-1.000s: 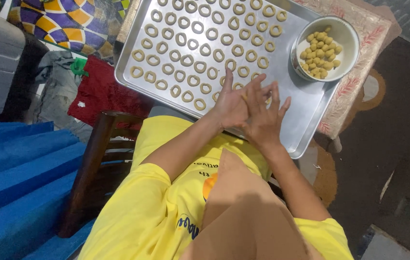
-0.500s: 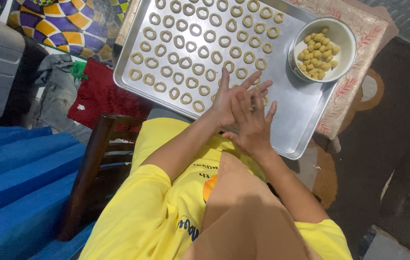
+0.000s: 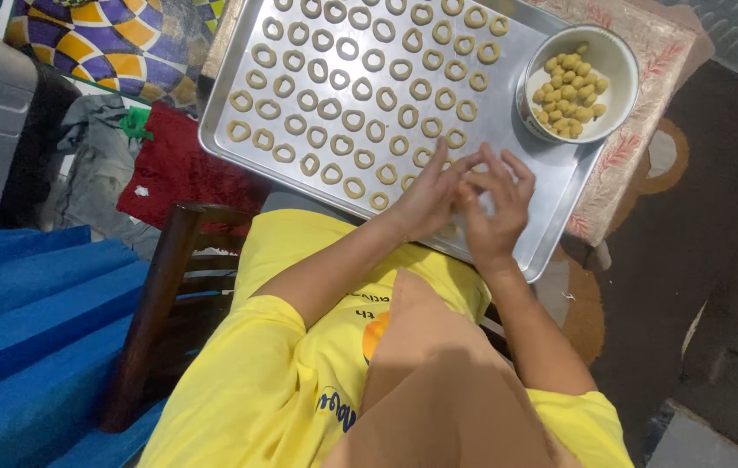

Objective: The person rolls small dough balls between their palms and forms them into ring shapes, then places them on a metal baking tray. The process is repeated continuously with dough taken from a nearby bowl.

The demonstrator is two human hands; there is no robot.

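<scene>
While the two hands were spread flat against each other over the tray half a second ago, they are now seen drawn together at the lower middle of the baking tray (image 3: 551,186), with fingertips meeting. The left hand (image 3: 428,198) and the right hand (image 3: 494,208) are curled toward one another, and something small appears to be pinched between them; the piece itself is hidden by the fingers (image 3: 507,169), so what is grasped cannot be told for certain. The change from rolling palms to pinching fingertips suggests that a strip of dough is being closed into a ring. Rows of finished dough rings (image 3: 360,87) are laid across the tray from the upper left down to the hands, the nearest ring (image 3: 378,200) lying just beside the left hand. A white bowl (image 3: 616,61) of small dough balls (image 3: 566,95) is set on the tray's upper right corner. The lower right part of the tray remains bare.
</scene>
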